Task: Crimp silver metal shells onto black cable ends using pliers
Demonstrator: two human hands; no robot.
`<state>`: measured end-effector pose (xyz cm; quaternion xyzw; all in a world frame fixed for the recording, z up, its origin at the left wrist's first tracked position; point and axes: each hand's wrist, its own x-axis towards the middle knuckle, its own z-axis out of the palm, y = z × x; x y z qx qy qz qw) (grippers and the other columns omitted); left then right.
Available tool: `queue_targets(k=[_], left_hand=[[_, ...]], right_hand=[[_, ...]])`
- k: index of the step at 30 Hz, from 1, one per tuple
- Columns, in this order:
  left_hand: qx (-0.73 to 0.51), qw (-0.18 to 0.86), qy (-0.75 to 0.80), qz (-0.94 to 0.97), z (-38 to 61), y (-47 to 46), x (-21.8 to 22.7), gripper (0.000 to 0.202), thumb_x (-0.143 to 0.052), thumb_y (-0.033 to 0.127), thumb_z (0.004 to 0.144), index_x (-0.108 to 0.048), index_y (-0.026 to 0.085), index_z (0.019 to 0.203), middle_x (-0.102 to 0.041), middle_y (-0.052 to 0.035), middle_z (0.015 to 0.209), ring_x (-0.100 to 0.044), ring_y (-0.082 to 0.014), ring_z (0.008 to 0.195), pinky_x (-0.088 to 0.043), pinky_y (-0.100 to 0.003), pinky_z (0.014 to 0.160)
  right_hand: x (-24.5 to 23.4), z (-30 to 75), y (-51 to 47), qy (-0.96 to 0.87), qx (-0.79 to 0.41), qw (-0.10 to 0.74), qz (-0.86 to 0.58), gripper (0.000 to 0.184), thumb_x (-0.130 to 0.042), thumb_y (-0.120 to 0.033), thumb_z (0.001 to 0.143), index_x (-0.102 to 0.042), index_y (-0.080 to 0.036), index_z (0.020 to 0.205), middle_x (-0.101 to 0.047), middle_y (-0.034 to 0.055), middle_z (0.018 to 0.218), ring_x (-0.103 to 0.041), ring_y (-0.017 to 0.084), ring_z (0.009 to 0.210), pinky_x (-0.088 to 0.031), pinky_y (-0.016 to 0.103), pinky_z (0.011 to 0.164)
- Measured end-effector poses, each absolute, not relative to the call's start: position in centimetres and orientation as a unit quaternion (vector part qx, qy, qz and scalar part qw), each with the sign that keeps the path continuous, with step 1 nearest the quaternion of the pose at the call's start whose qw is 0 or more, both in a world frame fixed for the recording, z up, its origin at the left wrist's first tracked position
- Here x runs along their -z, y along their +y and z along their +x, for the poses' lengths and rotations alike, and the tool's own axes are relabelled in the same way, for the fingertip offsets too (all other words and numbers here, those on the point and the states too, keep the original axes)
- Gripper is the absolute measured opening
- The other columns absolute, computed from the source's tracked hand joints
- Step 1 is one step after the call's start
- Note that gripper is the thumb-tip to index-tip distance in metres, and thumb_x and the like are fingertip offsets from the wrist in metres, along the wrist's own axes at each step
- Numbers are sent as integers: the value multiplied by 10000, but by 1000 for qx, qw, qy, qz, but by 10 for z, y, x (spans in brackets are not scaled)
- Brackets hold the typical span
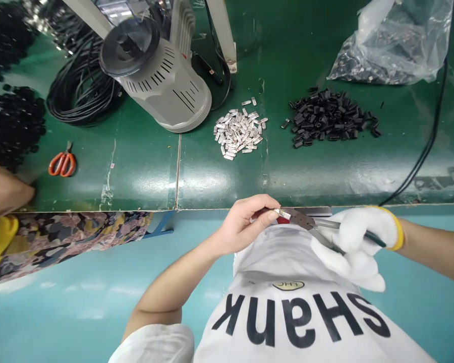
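One bag (395, 30) w/ black parts (363, 65); R hand (353, 242): pliers (318, 224).

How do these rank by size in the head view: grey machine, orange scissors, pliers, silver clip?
Grey machine; then pliers and orange scissors, unsure which, since the pliers are nearer the camera; smallest, one silver clip.
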<state>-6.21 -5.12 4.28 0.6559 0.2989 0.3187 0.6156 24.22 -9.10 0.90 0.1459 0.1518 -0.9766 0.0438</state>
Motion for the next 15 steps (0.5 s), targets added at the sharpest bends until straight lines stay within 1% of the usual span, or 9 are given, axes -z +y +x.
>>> queue_targets(k=[1,2,3,5,7,9,10,13,15], left_hand=[[-322,606,313,657,-61,-50,-42,142,-651,302,1073,-729,187,1044,-683,-28,898,-551,-112,755,-427,-236,674],[-322,604,328,651,-61,-50,-42,157,-653,321,1073,-734,188,1050,-693,-30,906,-569,-119,773,-441,-241,692],[-319,606,344,642,-59,-49,-42,182,-651,347,1075,-738,189,1058,-702,-35,917,-588,-128,793,-458,-248,712],[-312,614,374,622,-57,-49,-43,242,-640,406,1078,-744,188,1069,-717,-46,937,-616,-146,825,-483,-262,740],[-307,616,395,608,-54,-50,-43,287,-639,453,1073,-745,186,1059,-703,-38,901,-594,-141,791,-476,-262,717],[-307,624,399,597,-51,-50,-42,309,-647,475,1066,-748,183,1054,-679,-26,857,-544,-125,726,-447,-255,664],[-310,633,393,591,-50,-49,-42,315,-650,479,1064,-751,181,1063,-676,-27,854,-525,-118,705,-437,-253,645],[-323,656,376,570,-51,-47,-41,333,-642,484,1067,-748,169,1080,-675,-36,864,-513,-110,679,-430,-254,622],[-323,650,389,567,-52,-45,-40,336,-609,481,1083,-731,168,1067,-624,-8,786,-501,-106,657,-419,-253,619]], right_hand=[[-22,244,-82,172,966,48,186,300,-617,-370,766,-546,-147,954,-421,-19,651,-295,52,497,-215,203,442],[-35,244,-74,210,950,73,219,311,-611,-378,806,-579,-138,1002,-465,-4,680,-320,57,513,-230,210,459],[-48,245,-67,251,936,85,232,334,-626,-408,845,-597,-140,1041,-508,11,728,-380,67,559,-280,211,492],[-68,245,-58,384,866,115,299,397,-688,-510,901,-620,-170,1093,-596,43,889,-524,110,762,-423,221,655],[-80,246,-54,511,743,142,408,426,-656,-603,940,-649,-213,1112,-624,45,1017,-523,134,853,-440,244,716],[-83,249,-51,560,666,146,470,438,-619,-639,955,-672,-248,1145,-646,40,1095,-540,161,914,-448,263,746],[-83,251,-49,550,683,149,457,432,-631,-623,950,-679,-252,1167,-652,40,1113,-551,171,945,-460,270,772],[-83,257,-39,425,835,142,318,460,-697,-557,895,-676,-196,1179,-645,66,1043,-566,185,954,-491,315,866],[-84,259,-36,379,869,118,295,495,-676,-578,894,-658,-180,1188,-633,80,1005,-576,201,955,-497,353,908]])
